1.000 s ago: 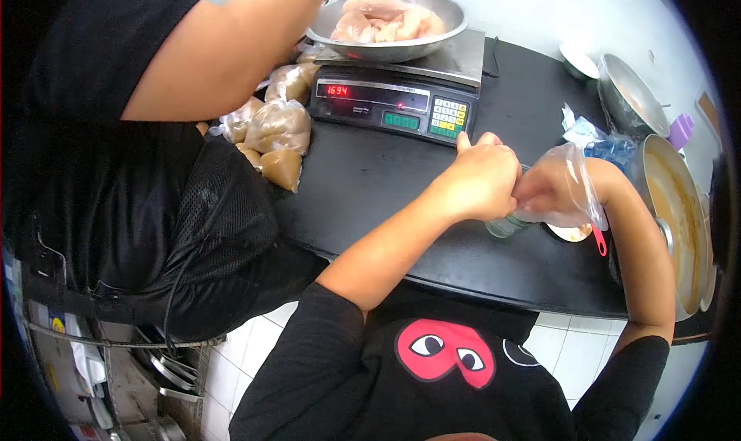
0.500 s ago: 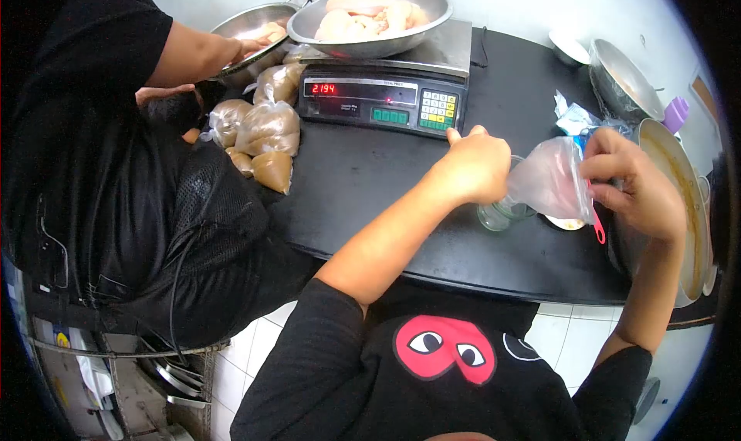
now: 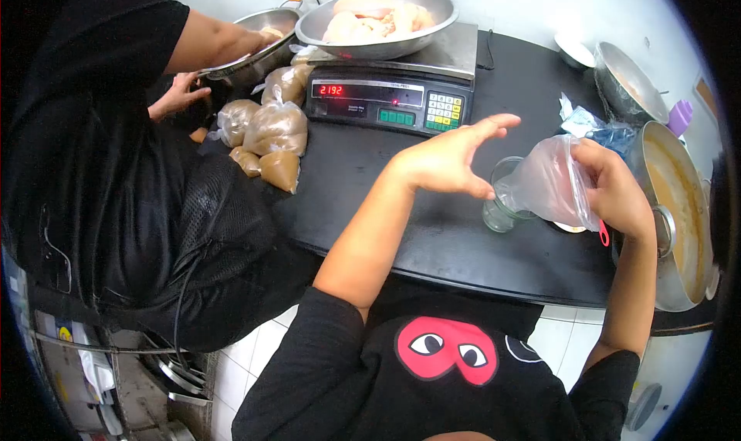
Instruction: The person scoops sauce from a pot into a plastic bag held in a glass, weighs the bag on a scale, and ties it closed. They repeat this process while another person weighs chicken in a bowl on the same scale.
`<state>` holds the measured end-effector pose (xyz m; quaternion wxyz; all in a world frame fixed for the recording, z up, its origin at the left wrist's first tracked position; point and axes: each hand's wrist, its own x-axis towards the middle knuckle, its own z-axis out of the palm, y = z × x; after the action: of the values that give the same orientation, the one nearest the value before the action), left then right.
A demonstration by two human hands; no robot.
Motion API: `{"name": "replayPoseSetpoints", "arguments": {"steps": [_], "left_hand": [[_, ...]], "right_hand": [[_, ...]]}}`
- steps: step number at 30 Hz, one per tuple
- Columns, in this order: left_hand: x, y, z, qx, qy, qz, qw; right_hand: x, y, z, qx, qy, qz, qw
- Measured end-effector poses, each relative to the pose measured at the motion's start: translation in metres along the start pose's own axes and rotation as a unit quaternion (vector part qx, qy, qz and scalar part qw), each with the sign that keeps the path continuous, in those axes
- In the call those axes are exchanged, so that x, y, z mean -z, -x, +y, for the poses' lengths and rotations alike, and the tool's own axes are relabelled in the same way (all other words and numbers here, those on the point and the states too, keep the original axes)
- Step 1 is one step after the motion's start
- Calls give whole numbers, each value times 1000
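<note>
One glass (image 3: 499,220) between scale (image 3: 386,105) and pan (image 3: 670,271)

The left hand (image 3: 455,155), a fist half a second ago, now spreads its thumb and fingers beside the glass (image 3: 500,222). The right hand (image 3: 617,190), inside the plastic bag (image 3: 544,182) a second ago, now grips its rim. The digital scale (image 3: 386,105) reads 2.192, up from 1.694. The co-worker's arm (image 3: 212,47) has shifted from the steel bowl (image 3: 378,49) to the metal pan (image 3: 266,67).
</note>
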<state>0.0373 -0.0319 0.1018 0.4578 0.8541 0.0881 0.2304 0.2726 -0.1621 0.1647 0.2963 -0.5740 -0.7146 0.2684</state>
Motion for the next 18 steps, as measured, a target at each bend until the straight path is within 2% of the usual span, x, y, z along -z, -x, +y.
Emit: {"name": "replayPoseSetpoints", "arguments": {"steps": [2, 5, 6, 7, 9, 12, 15, 18], "left_hand": [[0, 8, 0, -51, -12, 55, 997], [-3, 16, 41, -73, -145, 193, 968], [-6, 16, 47, -165, -193, 209, 944], [-10, 15, 55, -240, -236, 195, 921], [-27, 16, 69, -269, -227, 124, 928], [-43, 16, 79, -233, -314, 92, 916], [-53, 18, 60, -183, -417, 116, 883], [-54, 23, 53, -172, -416, 115, 885]], "right_hand": [[-1, -3, 2, 27, 27, -6, 999], [-2, -9, -6, 36, 98, -26, 994], [-4, -11, -11, 34, 125, -34, 991], [-7, -14, -13, 42, 132, -42, 990], [-12, -19, -16, 56, 146, -58, 986], [-19, -21, -14, 66, 155, -43, 985], [-20, -16, -21, 44, 138, -42, 989], [-18, -12, -15, 24, 108, -29, 993]]}}
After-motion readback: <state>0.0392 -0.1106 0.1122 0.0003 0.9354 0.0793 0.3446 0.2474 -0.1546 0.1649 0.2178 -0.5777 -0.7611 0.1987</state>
